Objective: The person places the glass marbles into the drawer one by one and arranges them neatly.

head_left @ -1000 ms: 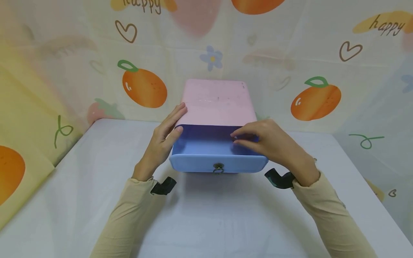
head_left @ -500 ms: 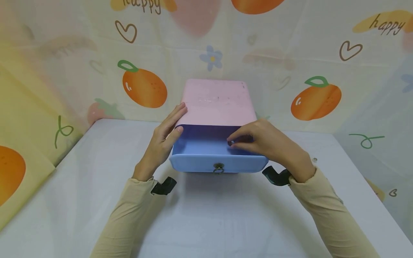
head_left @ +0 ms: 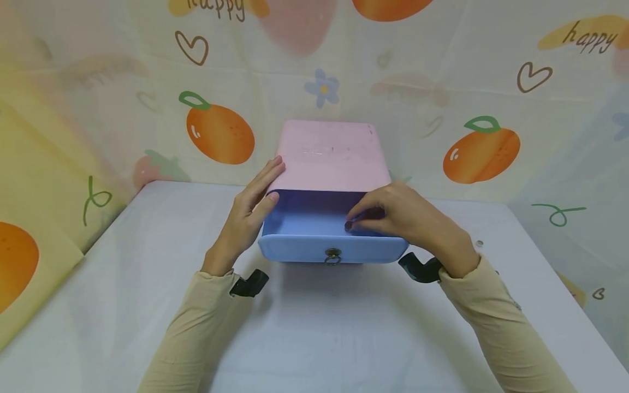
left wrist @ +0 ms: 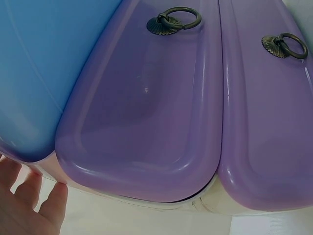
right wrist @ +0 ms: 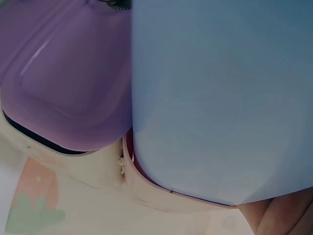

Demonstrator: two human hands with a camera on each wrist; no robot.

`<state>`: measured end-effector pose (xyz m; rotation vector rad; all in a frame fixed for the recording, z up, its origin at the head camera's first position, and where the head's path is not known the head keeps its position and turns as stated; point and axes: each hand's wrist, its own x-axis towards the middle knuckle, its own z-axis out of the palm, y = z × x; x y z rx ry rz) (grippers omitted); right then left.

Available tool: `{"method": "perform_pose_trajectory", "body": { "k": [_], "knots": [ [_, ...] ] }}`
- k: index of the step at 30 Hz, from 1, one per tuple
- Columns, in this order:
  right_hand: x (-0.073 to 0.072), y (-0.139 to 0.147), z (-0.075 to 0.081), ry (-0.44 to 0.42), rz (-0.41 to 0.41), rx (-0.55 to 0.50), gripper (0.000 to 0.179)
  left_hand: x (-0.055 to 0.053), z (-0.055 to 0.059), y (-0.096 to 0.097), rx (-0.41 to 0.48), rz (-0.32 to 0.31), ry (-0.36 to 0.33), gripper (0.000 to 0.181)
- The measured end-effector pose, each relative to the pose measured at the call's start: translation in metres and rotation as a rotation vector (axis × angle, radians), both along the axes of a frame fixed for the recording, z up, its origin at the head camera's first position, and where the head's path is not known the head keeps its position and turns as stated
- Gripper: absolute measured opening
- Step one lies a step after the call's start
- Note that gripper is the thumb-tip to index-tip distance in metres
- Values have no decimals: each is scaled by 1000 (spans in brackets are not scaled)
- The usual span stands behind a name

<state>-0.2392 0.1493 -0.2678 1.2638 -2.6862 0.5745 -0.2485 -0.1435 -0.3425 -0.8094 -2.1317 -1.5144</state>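
A small drawer cabinet with a pink top [head_left: 334, 155] stands on the table, its blue top drawer [head_left: 332, 248] pulled out. My left hand [head_left: 241, 215] lies along the cabinet's left side, fingers straight against the pink edge. My right hand [head_left: 408, 215] reaches over the drawer's right side. Its thumb and fingertips pinch a small dark round thing [head_left: 348, 225] low inside the drawer; its exact kind is too small to tell. In the left wrist view, fingers [left wrist: 51, 203] touch the cabinet's side beside purple drawers [left wrist: 142, 107]. The right wrist view hides most of the right hand.
A metal ring pull [head_left: 332, 256] hangs on the blue drawer's front. One small round thing [head_left: 479, 243] lies on the white table [head_left: 324, 327], right of my right wrist. A printed cloth [head_left: 413, 98] hangs directly behind the cabinet.
My right hand has moved slightly left, and the small dark thing at its fingertips has come lower into the drawer. My left hand and the cabinet have stayed in place.
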Motion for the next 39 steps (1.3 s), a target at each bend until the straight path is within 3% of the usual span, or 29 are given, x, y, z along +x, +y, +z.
{"method": "perform_pose_trajectory", "body": {
  "k": [9,17,33,39],
  "knots": [
    [1,4,-2,-20,19,-77,22,-1,-1,0,16,-13,9,50],
    [5,15,-3,84,67,-197,24,-1,-2,0,13,-12,11,50],
    [20,33,-2,201,6,-250,29,0,-1,-2,10,-5,-5,50],
    [23,40,-5,202,-30,-297,34,-1,-2,-1,18,-14,3,50]
  ]
}}
